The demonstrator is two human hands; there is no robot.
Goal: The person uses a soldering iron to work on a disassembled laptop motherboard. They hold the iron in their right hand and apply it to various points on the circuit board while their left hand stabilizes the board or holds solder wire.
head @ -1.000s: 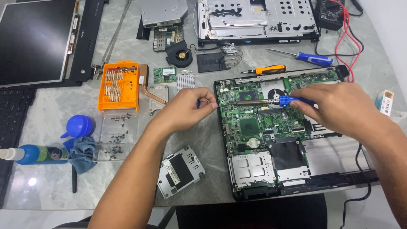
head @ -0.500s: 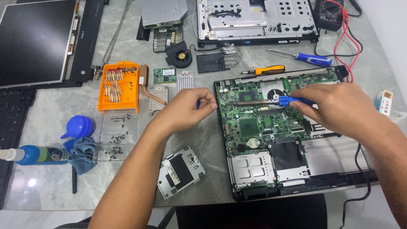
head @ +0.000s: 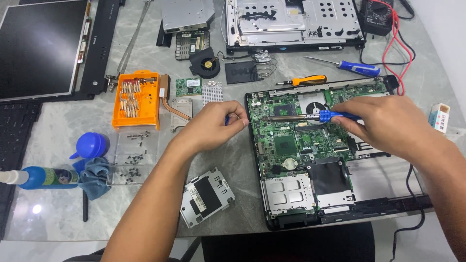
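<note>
While both hands work at the opened laptop, the entries run as follows.

Right hand (head: 388, 123): clenched on the blue handle of a screwdriver (head: 310, 117), at about 3 o'clock of the board.

Screwdriver: lies nearly level, long axis running 3 to 9 o'clock, metal shaft pointing toward 9 across the upper part of the green motherboard (head: 291, 140); the tip ends near the board's left edge.

Left hand (head: 213, 126): curled closed at the laptop's left edge, at 9 o'clock of the board, fingertips pinched on something small and blue; what it is cannot be made out.

Key relation: shaft tip lies just to the 3 o'clock side of the left hand, so the left hand is the nearer to the tip and the right holds the far end.

Laptop base (head: 340, 213): open, lower centre-right of the table.

Nearby: orange bit case (head: 137, 99) at 10 o'clock of the left hand; clear screw tray (head: 127, 157) at 8 o'clock; metal drive caddy (head: 208, 196) at 6 o'clock; orange-handled screwdriver (head: 303, 80) and a spare blue screwdriver (head: 347, 65) at 12 o'clock of the board.

Hidden: whether the tip touches a screw; the right palm covers part of the board.
</note>
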